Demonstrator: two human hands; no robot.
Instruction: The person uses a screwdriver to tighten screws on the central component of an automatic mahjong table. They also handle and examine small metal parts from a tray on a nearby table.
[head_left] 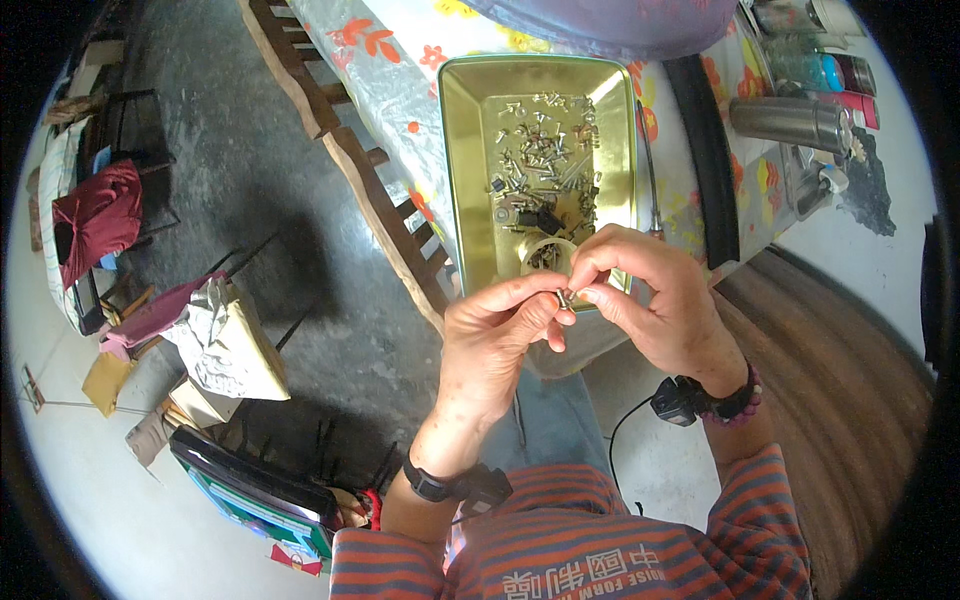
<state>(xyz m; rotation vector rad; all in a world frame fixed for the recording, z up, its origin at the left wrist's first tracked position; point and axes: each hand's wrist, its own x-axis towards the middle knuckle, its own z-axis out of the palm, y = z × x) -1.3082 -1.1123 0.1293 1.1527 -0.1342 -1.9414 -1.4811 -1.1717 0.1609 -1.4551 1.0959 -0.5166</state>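
My left hand (495,335) and my right hand (655,300) meet at the near end of a gold-coloured metal tin (468,190). Between their fingertips is a small metal screw (565,299), pinched by the left thumb and fingers. The right thumb and forefinger close on its other end; its exact shape is too small to tell. Many loose screws (540,150) lie scattered in the tin. A dark fitting (545,219) rests among them. Just beyond my fingertips stands a small round pale cup (530,262) with metal bits inside, partly hidden by my right hand.
The tin sits on a flower-patterned table cover (390,110). Right of it lie a thin screwdriver-like tool (648,170) and a long black strip (705,150). A steel flask (785,122) is farther right. A purple basin (610,25) borders the far side; a wooden rail (375,215) runs left.
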